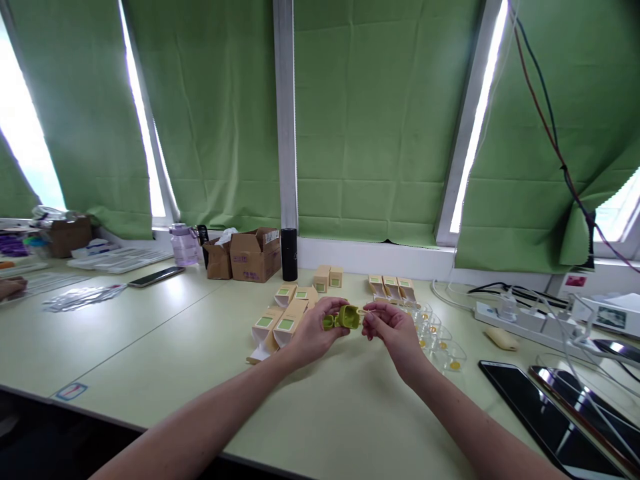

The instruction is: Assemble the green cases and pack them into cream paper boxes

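- Between my two hands, raised over the pale, smooth surface (350, 413), is a small, glossy olive-green case (350, 317) with rounded corners.
- My left hand (320, 328) grasps the case, thumb below and fingers behind it.
- My right hand (391, 328) has its fingertips drawn together at the case's right side, apparently pinching a thin, pale strip (365, 311); it is too small for me to tell what the strip is or whether it joins the case.
- I judge that the case could twist or drop if my right hand pulled sideways harder than my left fingers hold, since their grip covers little of it.
- A careless swing of my right wrist could knock the clear plastic cups with yellow spots (455, 363) just beyond and right of it; my left knuckles could likewise nudge the tan cardboard boxes with green labels (287, 325) beside them.
- As for its look, the case shows a hollow, shaded inside facing me, with shiny edges; a second green part (329, 323) sits left of it by my fingers, the join hidden.
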Motion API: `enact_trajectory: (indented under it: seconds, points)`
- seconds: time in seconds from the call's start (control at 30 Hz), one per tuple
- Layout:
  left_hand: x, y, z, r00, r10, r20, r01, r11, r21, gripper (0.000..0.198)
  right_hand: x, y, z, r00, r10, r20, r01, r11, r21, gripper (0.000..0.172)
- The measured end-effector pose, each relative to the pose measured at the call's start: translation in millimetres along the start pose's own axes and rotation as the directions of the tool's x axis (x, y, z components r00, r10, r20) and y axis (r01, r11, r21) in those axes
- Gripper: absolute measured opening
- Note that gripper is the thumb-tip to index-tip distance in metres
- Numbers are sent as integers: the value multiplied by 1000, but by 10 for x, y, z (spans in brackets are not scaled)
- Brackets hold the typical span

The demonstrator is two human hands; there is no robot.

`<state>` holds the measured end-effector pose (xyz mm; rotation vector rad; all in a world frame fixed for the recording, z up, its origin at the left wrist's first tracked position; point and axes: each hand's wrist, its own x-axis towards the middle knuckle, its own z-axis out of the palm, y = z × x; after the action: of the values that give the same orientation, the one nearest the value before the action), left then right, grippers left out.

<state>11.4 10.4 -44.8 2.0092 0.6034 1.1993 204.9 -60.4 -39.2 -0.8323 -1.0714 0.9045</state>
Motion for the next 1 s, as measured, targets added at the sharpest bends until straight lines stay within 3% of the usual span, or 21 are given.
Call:
enact_trajectory:
  seconds: [0.3,0.43,0.53,0.63,0.87,1.0]
  points:
    - [-11,21,12,1000,6,6,-6,1000,-18,48,-21,45,21,991,-128,37,131,987,-89,39]
    - [-14,29,20,1000,-1,19,2,1000,-27,49,-68,67,18,973,-228,48,232,940,-248,24]
    - [-20,41,21,1000,4,25,-3,1000,-21,48,-119,51,15,932,-350,98,354,810,-467,11]
    - [-28,54,20,999,36,28,-36,999,-2,47,-148,56,6,877,-452,163,450,653,-609,10]
    - [-48,104,26,992,121,45,-123,992,41,49,-129,148,-38,748,-590,304,612,435,-660,23]
    - [-50,144,23,987,156,50,-159,983,86,47,-137,99,-34,705,-612,358,618,283,-733,23]
